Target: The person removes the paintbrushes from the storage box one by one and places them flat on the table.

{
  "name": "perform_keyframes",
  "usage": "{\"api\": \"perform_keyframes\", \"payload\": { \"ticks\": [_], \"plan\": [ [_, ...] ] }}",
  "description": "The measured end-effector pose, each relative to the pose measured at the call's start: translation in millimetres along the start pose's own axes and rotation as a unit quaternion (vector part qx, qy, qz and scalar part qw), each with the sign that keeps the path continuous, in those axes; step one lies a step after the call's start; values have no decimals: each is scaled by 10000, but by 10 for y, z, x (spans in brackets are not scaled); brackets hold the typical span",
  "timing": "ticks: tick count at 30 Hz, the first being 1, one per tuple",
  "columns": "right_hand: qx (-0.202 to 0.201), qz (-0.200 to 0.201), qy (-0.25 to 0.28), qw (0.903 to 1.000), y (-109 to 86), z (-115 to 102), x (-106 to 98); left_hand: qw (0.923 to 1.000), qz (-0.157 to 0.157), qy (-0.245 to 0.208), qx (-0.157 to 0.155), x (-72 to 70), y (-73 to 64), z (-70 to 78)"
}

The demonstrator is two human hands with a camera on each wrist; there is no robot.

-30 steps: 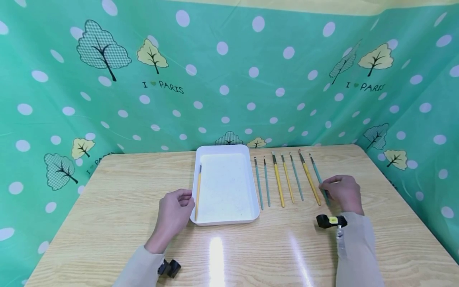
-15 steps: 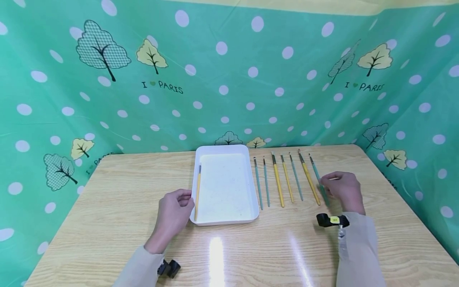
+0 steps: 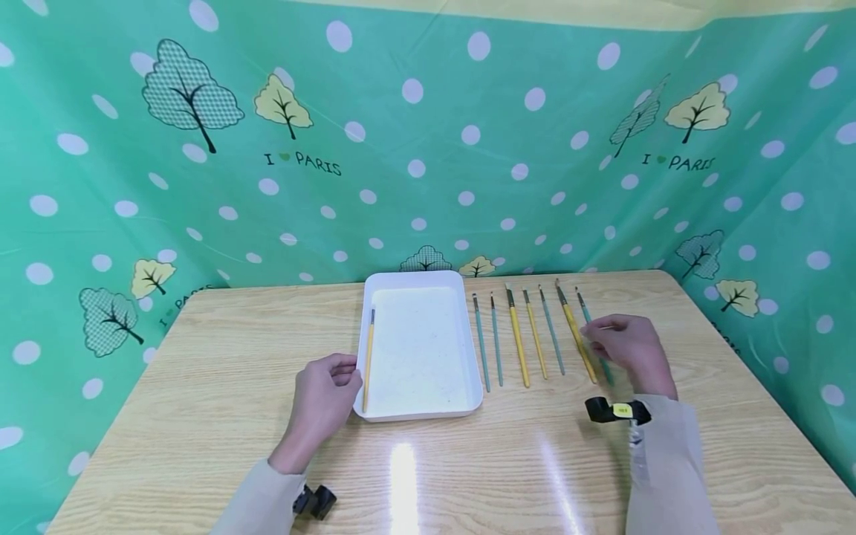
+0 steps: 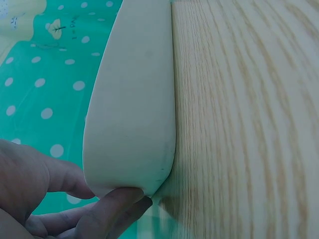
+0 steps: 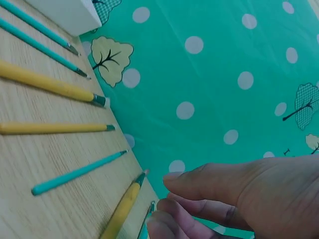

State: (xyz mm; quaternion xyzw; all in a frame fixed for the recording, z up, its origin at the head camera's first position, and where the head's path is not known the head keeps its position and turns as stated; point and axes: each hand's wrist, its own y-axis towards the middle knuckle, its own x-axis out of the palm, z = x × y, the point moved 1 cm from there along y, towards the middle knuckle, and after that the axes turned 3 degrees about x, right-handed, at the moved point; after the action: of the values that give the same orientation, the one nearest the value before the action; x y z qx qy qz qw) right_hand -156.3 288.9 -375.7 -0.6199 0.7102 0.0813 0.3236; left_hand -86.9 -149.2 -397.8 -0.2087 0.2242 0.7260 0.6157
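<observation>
My left hand pinches the left side of a white tray near its front corner; in the left wrist view the thumb and fingers lie at the corner of the tray wall. Inside the tray, along its left wall, lies one yellow paintbrush. My right hand hovers with loosely bent fingers over the two rightmost brushes, a thick yellow paintbrush and a teal paintbrush. Nothing shows between its thumb and fingertips in the right wrist view. The hand hides part of the teal handle.
Between the tray and my right hand, more teal and yellow paintbrushes lie in a row, bristles toward the back. A wooden table carries everything. Green dotted cloth hangs behind its far edge and along the sides.
My right hand has risen off the rightmost teal brush and shifted slightly left toward the thick yellow one. The left hand, tray and brushes stay where they were.
</observation>
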Motion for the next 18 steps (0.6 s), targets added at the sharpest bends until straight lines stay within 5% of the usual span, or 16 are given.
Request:
{"api": "perform_keyframes", "payload": {
  "ticks": [18],
  "plan": [
    [-383, -565, 667, 9954, -7, -160, 148, 10000, -29, -36, -63, 3, 2, 8]
  ]
}}
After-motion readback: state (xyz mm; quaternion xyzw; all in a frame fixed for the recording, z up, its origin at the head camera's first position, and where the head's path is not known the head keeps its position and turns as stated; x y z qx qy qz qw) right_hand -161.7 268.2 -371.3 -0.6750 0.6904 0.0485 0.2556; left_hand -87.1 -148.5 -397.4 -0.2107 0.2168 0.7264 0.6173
